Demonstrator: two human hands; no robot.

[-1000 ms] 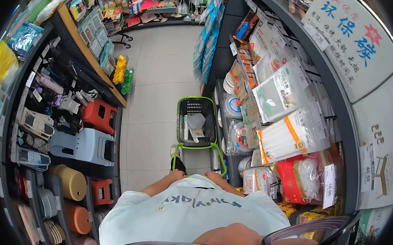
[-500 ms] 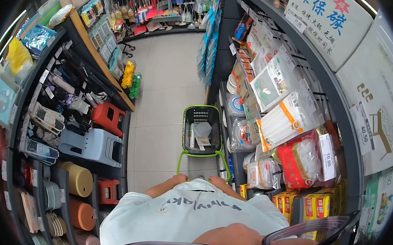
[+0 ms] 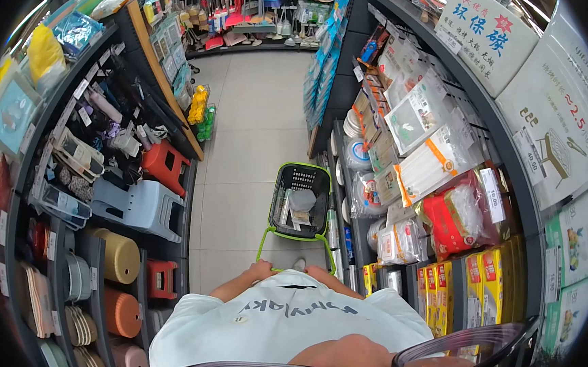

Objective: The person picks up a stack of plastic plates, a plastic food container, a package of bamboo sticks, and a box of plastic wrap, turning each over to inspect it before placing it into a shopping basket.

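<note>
Shop aisle. Left hand (image 3: 258, 271) and right hand (image 3: 316, 272) both wrapped around the green handle (image 3: 295, 269) of a wheeled basket (image 3: 299, 201); fingers curled over the bar, tips hidden. Basket sits on the tile floor just ahead of the fingers, holding a grey lid (image 3: 302, 200) and packets. Red stool (image 3: 165, 166) shelved well off to the left of them.

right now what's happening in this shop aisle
A person stands in a narrow store aisle with both hands on the green handle of a black shopping cart: left hand and right hand each have a grip on its bar. The cart sits on the tiled floor just ahead and holds a few packaged items. Plastic stools fill the left shelves; bagged goods hang on the right.
</note>
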